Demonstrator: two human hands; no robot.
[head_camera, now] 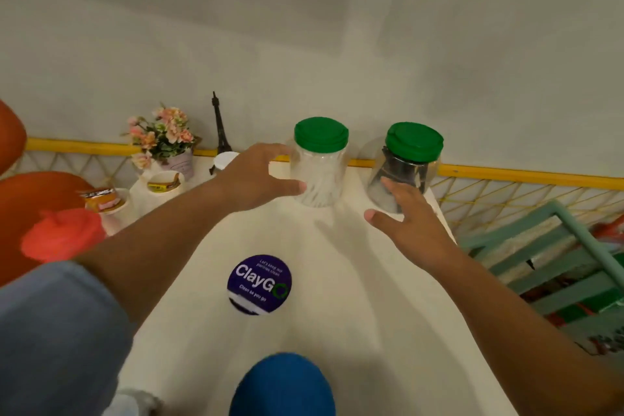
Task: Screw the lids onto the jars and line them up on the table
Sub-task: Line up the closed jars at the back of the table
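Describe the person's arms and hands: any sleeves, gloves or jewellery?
Both forearms are bare. The left hand and right hand wear no gloves; no ring or watch shows. A grey-blue sleeve covers the left upper arm; no sleeve shows on the right arm.

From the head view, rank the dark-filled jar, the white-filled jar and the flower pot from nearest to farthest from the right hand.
1. The dark-filled jar, on the right, directly at the right hand's fingers.
2. The white-filled jar, one place to the left of the first.
3. The flower pot, far off to the left at the back.
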